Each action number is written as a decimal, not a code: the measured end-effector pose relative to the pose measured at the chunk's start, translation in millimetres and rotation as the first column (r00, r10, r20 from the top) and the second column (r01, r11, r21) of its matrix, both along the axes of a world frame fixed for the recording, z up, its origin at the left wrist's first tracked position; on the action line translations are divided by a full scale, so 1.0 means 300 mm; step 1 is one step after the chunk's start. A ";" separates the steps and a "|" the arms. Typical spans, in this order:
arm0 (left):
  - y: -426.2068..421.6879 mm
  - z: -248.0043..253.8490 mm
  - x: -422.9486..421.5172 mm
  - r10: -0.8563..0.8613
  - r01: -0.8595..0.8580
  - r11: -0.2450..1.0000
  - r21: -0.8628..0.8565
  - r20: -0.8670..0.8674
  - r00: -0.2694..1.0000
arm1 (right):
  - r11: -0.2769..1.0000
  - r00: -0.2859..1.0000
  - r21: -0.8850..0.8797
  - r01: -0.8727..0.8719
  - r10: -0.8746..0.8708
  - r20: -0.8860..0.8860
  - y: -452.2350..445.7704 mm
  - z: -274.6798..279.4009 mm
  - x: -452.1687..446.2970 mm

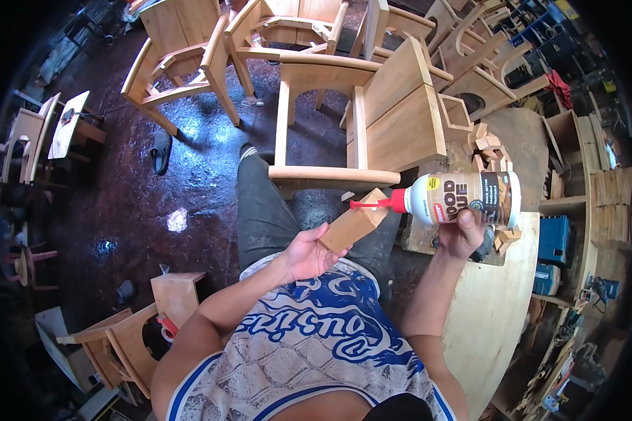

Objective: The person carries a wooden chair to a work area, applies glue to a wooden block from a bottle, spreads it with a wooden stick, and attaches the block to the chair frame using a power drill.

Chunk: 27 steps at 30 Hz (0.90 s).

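Note:
My left hand (309, 251) is closed around the lower end of a small wooden block (351, 226), which tilts up to the right in front of my lap. In my right hand (463, 235) lies a wood glue bottle (467, 198), held on its side with fingers wrapped round it from below. Its red nozzle (372, 205) points left, and the tip reaches over the upper end of the block. A small white spot of glue shows on the block near the nozzle. Just beyond the block is a wooden chair frame (358, 126) with its front rail toward me.
Several wooden chairs (182, 63) stand at the back on the dark floor. On the right, a pile of small wooden blocks (486, 144) lies on a worktop beside a pale board (491, 302). Shelving with blue cases (553, 238) is farther right. A slipper (160, 154) lies at left.

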<state>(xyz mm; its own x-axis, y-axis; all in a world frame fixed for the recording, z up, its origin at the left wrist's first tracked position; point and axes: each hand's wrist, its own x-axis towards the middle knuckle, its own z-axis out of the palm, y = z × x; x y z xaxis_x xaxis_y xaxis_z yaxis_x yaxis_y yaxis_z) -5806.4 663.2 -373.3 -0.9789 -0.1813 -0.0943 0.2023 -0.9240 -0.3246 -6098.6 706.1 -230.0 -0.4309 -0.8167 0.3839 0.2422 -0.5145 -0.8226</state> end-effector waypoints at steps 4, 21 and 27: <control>0.006 -0.006 -0.002 -0.006 0.006 1.000 0.020 -0.018 1.000 | 1.000 1.000 -0.012 0.003 -0.003 0.018 0.001 -0.012 -0.003; -0.057 0.124 -0.124 0.133 -0.133 0.991 -0.001 -0.058 0.989 | 0.975 0.976 -0.113 -0.192 0.201 0.081 -0.044 0.028 0.068; -0.095 0.275 -0.170 0.209 -0.209 0.978 -0.004 0.033 0.977 | 0.963 0.955 -0.078 -0.259 0.268 0.130 -0.031 0.008 0.095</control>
<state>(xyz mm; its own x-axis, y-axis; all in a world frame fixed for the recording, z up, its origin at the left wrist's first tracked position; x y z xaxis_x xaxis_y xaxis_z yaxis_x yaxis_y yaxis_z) -5857.5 634.8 -290.7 -0.9158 -0.3816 -0.1254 0.4015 -0.8602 -0.3143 -6070.1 696.6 -227.7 -0.2555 -0.8860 0.3870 0.4847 -0.4637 -0.7416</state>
